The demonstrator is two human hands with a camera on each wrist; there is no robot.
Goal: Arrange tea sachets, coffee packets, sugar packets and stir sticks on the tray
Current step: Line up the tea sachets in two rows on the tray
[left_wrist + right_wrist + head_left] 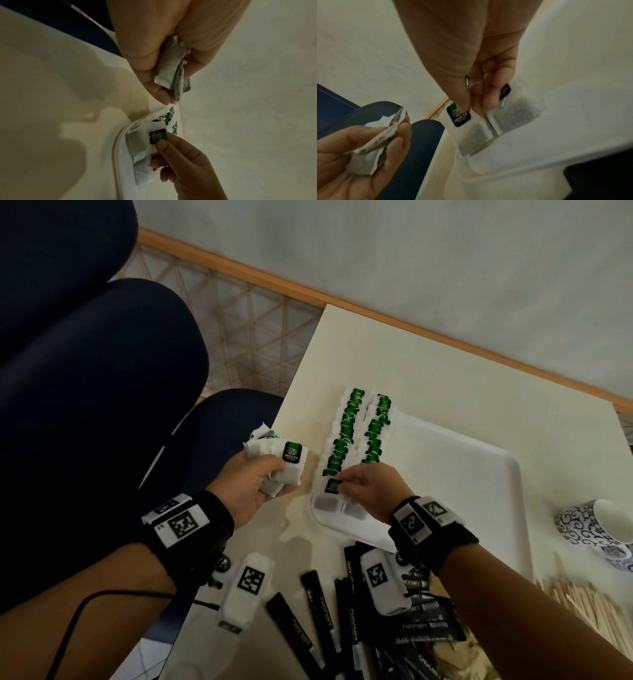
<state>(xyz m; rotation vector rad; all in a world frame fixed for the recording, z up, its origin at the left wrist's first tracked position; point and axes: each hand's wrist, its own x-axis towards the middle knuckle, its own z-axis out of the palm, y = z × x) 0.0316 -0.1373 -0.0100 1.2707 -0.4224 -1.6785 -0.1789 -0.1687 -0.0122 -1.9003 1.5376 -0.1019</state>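
Observation:
Two rows of green-tagged tea sachets lie along the left side of the white tray. My right hand pinches the tag of the nearest tea sachet, which rests at the tray's near left corner. The right wrist view shows my right hand's thumb and fingers on that sachet. My left hand hovers over the table's left edge and grips a bunch of tea sachets. The left wrist view shows the same bunch squeezed between thumb and fingers.
Black coffee packets lie scattered on the white table in front of the tray. Wooden stir sticks are heaped at the near right, beside a patterned cup on its side. A dark blue chair stands left of the table.

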